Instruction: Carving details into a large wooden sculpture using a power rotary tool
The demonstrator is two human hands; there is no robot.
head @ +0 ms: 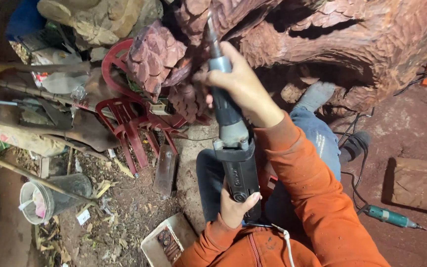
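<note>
— Dirt floor [411, 123], red dust, cluttered w/ scrap. Status of hands?

— My right hand [240, 86] clenched round the neck of the grey die grinder [231, 133], steering its tip against the reddish wood carving [352, 44] above. Left hand [235, 207] grips the rear body, steadying weight.

— Other items?

— Red plastic chair [129, 118] tipped beside carving; teal power tool [391, 217] lying idle on floor, right.

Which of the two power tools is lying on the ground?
The small teal tool at lower right lies on the red dirt, untouched. The long grey grinder is held in both hands against the carved wood.
</note>
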